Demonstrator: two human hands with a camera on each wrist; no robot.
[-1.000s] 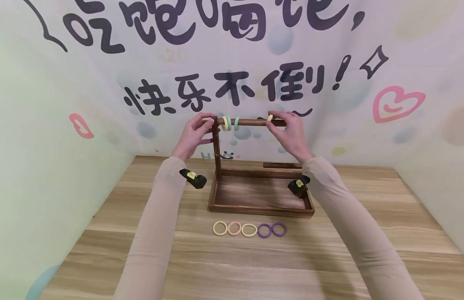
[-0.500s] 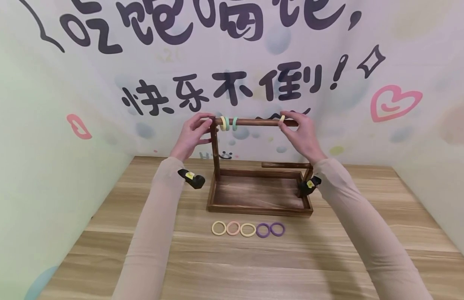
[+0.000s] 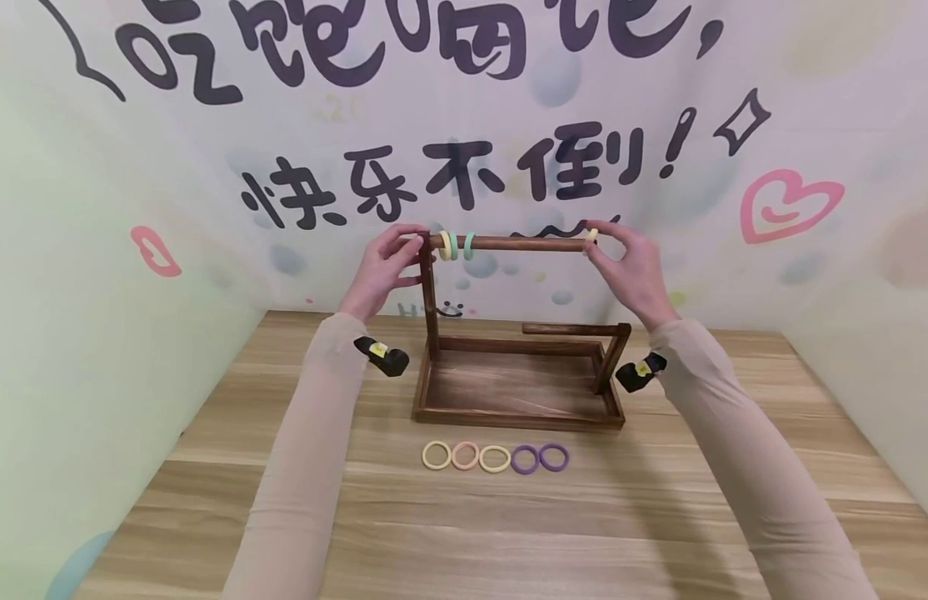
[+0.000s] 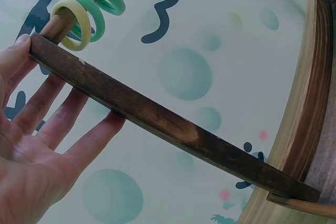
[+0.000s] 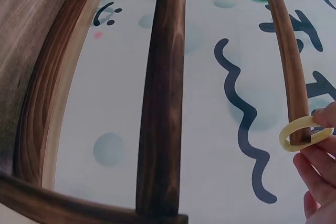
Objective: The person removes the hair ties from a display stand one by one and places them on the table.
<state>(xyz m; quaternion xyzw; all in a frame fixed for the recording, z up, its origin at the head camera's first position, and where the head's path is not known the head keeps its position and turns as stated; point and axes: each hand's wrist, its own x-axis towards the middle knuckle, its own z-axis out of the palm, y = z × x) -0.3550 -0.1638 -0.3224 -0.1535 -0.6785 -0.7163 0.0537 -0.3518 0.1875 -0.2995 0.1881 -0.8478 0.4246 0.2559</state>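
My left hand (image 3: 381,271) pinches the top of the tall post (image 4: 152,114) of a dark wooden stand, its thumb on the top end and its other fingers against the side. Near that hand, a yellow hair tie (image 4: 76,47) and two green hair ties (image 4: 98,19) hang on the upper bar (image 3: 531,243). At the bar's free end my right hand (image 3: 636,267) pinches another yellow hair tie (image 5: 284,136) between thumb and fingers. This ring still encircles the tip of the bar in the right wrist view.
The stand's tray (image 3: 516,419) rests on the wood-grain table (image 3: 509,533). A shorter post carries a lower bar (image 3: 569,330). In front lie a row of hair ties: yellow, pink (image 3: 466,468), yellow, and two purple (image 3: 525,472). A printed cloth hangs behind.
My right hand has slid rightward along the upper bar with the yellow hair tie, up to the free end. The left hand keeps its place on the post.
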